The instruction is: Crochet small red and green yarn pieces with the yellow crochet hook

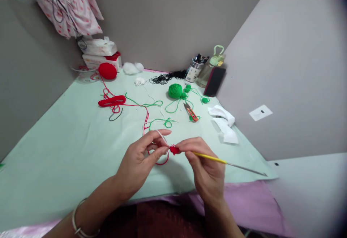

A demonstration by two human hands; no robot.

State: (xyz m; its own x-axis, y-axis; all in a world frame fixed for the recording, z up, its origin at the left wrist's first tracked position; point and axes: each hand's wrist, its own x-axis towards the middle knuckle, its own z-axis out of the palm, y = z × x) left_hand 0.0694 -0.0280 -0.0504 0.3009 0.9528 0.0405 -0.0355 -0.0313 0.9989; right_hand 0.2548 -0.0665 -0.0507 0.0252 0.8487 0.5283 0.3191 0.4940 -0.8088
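Your left hand [141,156] pinches the red crochet piece [174,149] from its left; your right hand [202,165], fingers closed, grips the crochet hook [217,159], which meets the piece and points away right.

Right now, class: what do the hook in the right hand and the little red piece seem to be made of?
Crochet hook: grey shaft, probably metal with a dull sheen; yellow handle, perhaps plastic. Red piece: soft matte yarn, trailing the same red strand.

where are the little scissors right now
In the head view the orange-handled scissors lie on the green table cover, right of centre, just below the green yarn ball and left of the white cloth strips.
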